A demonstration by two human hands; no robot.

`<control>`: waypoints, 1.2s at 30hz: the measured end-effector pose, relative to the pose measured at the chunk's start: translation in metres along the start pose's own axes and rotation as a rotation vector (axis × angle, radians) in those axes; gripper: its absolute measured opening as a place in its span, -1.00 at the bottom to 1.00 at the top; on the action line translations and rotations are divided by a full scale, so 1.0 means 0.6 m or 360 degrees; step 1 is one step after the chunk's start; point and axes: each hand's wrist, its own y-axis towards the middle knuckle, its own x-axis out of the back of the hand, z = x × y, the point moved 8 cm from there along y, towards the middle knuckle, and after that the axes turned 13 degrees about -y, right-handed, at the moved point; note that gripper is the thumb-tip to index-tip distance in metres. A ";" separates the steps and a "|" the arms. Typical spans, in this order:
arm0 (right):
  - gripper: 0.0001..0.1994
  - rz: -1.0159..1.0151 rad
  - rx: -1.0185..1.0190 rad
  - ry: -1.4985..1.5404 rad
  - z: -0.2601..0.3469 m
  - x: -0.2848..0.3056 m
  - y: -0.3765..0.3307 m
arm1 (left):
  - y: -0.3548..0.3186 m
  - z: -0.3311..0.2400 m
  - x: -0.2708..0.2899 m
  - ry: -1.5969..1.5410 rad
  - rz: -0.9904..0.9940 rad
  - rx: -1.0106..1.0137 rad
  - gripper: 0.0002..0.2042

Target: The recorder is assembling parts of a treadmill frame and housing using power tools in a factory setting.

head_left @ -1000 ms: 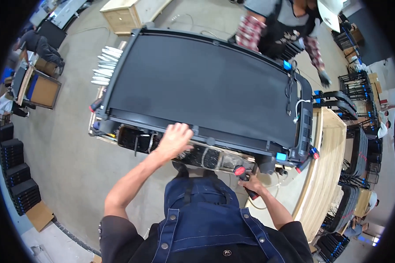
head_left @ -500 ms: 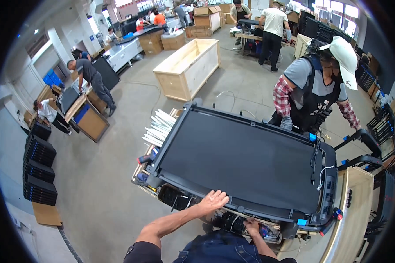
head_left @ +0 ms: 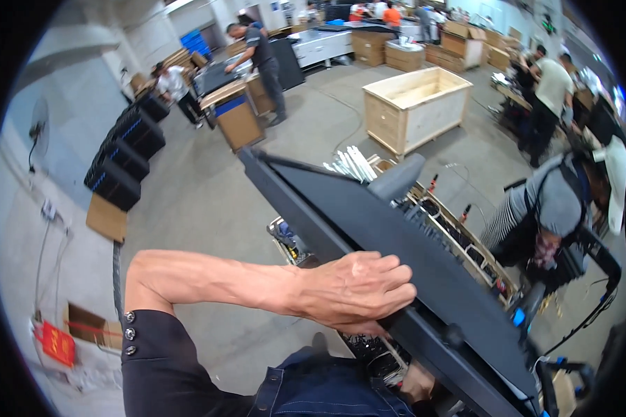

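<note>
One curled left hand [head_left: 351, 288] on black deck [head_left: 435, 274]

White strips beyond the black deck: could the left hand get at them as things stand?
Probably not: the left hand grips the near edge of the tilted black deck, which lies between it and the white strips.

diffuse indoor light falls evenly on the open wooden crate [head_left: 386, 125], and shadows stay soft. far to the right of the crate, a small bluish-white glare burns out. on the viewer's side of the crate, the left hand [head_left: 351, 288] is brightly lit and fairly crisp, the black deck [head_left: 431, 271] matt and dark. left of the crate, the wall [head_left: 76, 149] bows with fisheye distortion; right of it, a co-worker [head_left: 563, 194] looks slightly smeared.
</note>
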 end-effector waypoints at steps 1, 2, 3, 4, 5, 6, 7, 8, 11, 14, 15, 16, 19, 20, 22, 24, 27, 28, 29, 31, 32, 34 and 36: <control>-0.50 0.0032 0.0031 0.0017 0.011 -0.028 0.002 | -0.012 -0.008 0.033 0.0021 -0.0053 0.0041 -0.50; -0.50 0.0063 0.0058 0.0035 0.019 -0.057 -0.001 | -0.028 -0.022 0.067 0.0059 -0.0166 0.0049 -0.48; -0.50 0.0085 0.0079 0.0055 0.020 -0.086 -0.006 | -0.052 -0.032 0.094 0.0091 -0.0276 0.0061 -0.46; -0.49 0.0109 0.0105 0.0076 0.021 -0.120 -0.009 | -0.081 -0.039 0.110 0.0104 -0.0326 0.0103 -0.46; -0.49 0.0136 0.0144 0.0105 0.019 -0.160 -0.012 | -0.114 -0.054 0.128 0.0178 -0.0406 0.0079 -0.44; -0.49 0.0180 0.0185 0.0139 0.013 -0.209 -0.001 | -0.148 -0.061 0.143 0.0268 -0.0481 0.0050 -0.42; -0.48 0.0230 0.0226 0.0175 0.005 -0.265 0.011 | -0.183 -0.068 0.155 0.0307 -0.0540 0.0031 -0.40; -0.48 0.0288 0.0259 0.0210 -0.008 -0.327 0.024 | -0.217 -0.073 0.172 0.0323 -0.0583 0.0055 -0.43; -0.48 0.0325 0.0270 0.0156 -0.060 -0.367 0.093 | -0.317 -0.014 0.217 0.0348 -0.0738 0.0046 -0.44; -0.48 0.0440 0.0199 -0.0015 -0.143 -0.393 0.140 | -0.454 0.011 0.289 0.0532 -0.0927 -0.0014 -0.38; -0.48 0.0476 0.0175 -0.0069 -0.173 -0.405 0.157 | -0.506 0.021 0.312 0.0615 -0.0997 -0.0057 -0.34; -0.48 0.0508 0.0125 -0.0088 -0.215 -0.416 0.180 | -0.541 0.040 0.335 0.0638 -0.0985 -0.0016 -0.34; -0.49 0.0596 0.0014 -0.0202 -0.352 -0.491 0.234 | -0.702 0.096 0.418 0.0634 -0.1080 -0.0108 -0.37; -0.49 0.0626 -0.0039 -0.0235 -0.404 -0.519 0.253 | -0.752 0.118 0.444 0.0623 -0.1077 -0.0133 -0.33; -0.49 0.0687 -0.0133 -0.0296 -0.501 -0.574 0.297 | -0.840 0.175 0.491 0.0613 -0.1072 -0.0158 -0.23; -0.49 0.0737 -0.0245 -0.0380 -0.575 -0.620 0.340 | -0.912 0.238 0.534 0.0628 -0.1085 -0.0151 -0.21; -0.50 0.0768 -0.0321 -0.0490 -0.650 -0.671 0.410 | -0.982 0.310 0.576 0.0654 -0.1513 -0.0618 -0.26; -0.50 0.0781 -0.0326 -0.0520 -0.666 -0.688 0.438 | -0.992 0.312 0.577 0.0554 -0.1538 -0.0631 -0.36; -0.50 0.0775 -0.0306 -0.0546 -0.674 -0.700 0.467 | -0.994 0.318 0.577 0.0314 -0.1609 -0.0818 -0.50; -0.50 0.0841 -0.0462 -0.0583 -0.774 -0.741 0.521 | -1.000 0.325 0.569 -0.0081 -0.1419 -0.0531 -0.51; -0.50 0.0876 -0.0501 -0.0608 -0.804 -0.769 0.561 | -1.005 0.353 0.576 -0.0231 -0.1492 -0.0491 -0.50; -0.50 0.0943 -0.0529 -0.0651 -0.845 -0.824 0.651 | -1.005 0.452 0.603 -0.0649 -0.1257 -0.0249 -0.40; -0.50 0.0993 -0.0576 -0.0706 -0.859 -0.868 0.738 | -1.023 0.607 0.622 -0.1208 -0.1247 0.0171 -0.45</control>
